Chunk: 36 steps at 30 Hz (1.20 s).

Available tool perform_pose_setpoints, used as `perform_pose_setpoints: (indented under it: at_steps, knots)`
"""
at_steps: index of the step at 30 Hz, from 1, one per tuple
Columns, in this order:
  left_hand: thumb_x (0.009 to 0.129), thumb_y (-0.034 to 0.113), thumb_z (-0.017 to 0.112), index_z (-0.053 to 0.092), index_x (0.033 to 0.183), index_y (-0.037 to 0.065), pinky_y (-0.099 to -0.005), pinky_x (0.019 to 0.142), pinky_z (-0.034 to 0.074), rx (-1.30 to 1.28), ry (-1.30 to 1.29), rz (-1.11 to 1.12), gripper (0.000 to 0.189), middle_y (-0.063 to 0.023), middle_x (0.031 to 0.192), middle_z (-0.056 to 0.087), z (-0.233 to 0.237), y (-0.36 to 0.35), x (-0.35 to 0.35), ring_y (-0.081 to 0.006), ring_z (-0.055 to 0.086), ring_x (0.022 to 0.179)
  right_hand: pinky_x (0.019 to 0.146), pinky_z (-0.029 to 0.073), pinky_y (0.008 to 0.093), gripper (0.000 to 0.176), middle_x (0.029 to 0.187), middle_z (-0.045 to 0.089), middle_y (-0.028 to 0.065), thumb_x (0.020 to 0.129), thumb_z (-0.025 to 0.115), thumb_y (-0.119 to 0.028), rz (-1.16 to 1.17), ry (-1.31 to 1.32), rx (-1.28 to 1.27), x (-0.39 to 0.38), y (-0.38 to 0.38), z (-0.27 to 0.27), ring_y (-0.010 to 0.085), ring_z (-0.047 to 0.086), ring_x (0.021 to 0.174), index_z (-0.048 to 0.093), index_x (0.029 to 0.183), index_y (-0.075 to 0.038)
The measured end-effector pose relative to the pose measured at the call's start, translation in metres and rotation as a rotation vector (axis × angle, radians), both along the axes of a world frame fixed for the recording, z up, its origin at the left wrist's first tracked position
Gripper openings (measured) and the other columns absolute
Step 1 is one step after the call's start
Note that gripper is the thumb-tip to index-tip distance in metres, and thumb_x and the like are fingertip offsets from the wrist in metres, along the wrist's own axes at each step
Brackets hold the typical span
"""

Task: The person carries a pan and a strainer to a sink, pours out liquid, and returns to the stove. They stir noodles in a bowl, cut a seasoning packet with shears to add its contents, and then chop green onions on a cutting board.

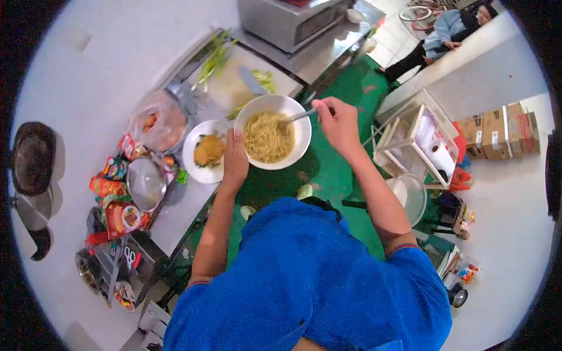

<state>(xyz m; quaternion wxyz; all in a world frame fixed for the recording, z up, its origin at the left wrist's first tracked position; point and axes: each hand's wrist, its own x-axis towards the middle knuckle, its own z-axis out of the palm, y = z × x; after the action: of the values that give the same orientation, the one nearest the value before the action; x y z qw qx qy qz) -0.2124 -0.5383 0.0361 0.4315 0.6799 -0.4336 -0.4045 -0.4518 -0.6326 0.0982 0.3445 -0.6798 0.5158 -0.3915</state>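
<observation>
The left hand [236,159] steadies the white bowl [302,142] of noodles [269,138] just off the surface [181,216], fingers against its side, while the right hand's [341,127] fingers close on a utensil [301,116] dipping into it. Beside the bowl sits a plate [196,168] of orange-brown food [209,151] — beyond, a knife [250,81] and chopped greens [266,81] lie on a cutting board [225,88].

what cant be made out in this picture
- Utensil tip, head view: buried in the noodles, so spoon or fork is unclear.
- Left hand, head view: some fingers are hidden by the bowl.
- Plastic bag contents, head view: blurred by the cloudy, folded film.
- Print on the red packet, head view: too small and blurred.
- Labels on the cartons, head view: too small to read.
</observation>
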Motion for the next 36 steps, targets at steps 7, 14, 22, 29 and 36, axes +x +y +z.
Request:
perform_pose_setpoints:
  at_steps: [7,14,22,29,36]
  knots:
    - [0.103,0.045,0.029,0.044,0.132,-0.004,-0.0382,0.101,0.037,-0.142,0.043,0.018,0.059,-0.0259,0.124,0.054,-0.024,-0.112,-0.092,-0.0354,0.051,0.116,0.04,0.037,0.0253,0.03,0.051,0.052,-0.0005,0.091,0.066,-0.025,-0.153,-0.044,0.111,-0.098,-0.079,0.003,0.0069,0.047,0.041,0.065,0.073,0.0]
    - [0.103,0.043,0.027,0.046,0.12,-0.003,-0.0444,0.094,0.04,-0.176,-0.102,-0.012,0.052,-0.0262,0.11,0.057,-0.029,-0.235,-0.151,-0.044,0.053,0.105,0.044,0.048,0.0269,0.042,0.084,0.067,0.0076,0.093,0.059,-0.042,-0.218,-0.262,0.387,-0.143,-0.164,-0.037,0.0164,0.063,0.058,0.061,0.11,-0.004]
    - [0.104,0.04,0.028,0.047,0.114,0.0,-0.0459,0.092,0.039,-0.227,-0.045,0.0,0.046,-0.0271,0.109,0.056,-0.047,-0.376,-0.22,-0.0429,0.053,0.108,0.061,0.058,0.0362,0.063,0.106,0.064,0.0155,0.101,0.029,-0.051,-0.305,-0.544,0.442,-0.146,-0.27,-0.076,0.0244,0.065,0.097,0.042,0.132,0.002]
    - [0.1,0.05,0.036,0.039,0.124,0.002,-0.0454,0.077,0.047,-0.038,0.104,-0.148,0.054,-0.0231,0.091,0.063,-0.035,-0.515,-0.286,-0.0384,0.065,0.083,0.089,0.046,0.0351,0.054,0.109,0.064,0.0188,0.104,0.032,-0.039,-0.416,-0.436,0.148,-0.233,-0.425,-0.138,0.0218,0.06,0.099,0.056,0.119,0.007]
    - [0.099,0.039,0.049,0.052,0.118,0.002,-0.0317,0.072,0.049,0.154,0.383,-0.365,0.041,-0.0115,0.09,0.066,-0.052,-0.544,-0.287,-0.0169,0.062,0.075,0.081,0.051,0.0322,0.054,0.11,0.063,0.0148,0.104,0.031,-0.041,-0.381,-0.195,0.102,-0.349,-0.628,-0.2,0.0198,0.063,0.095,0.054,0.12,0.006]
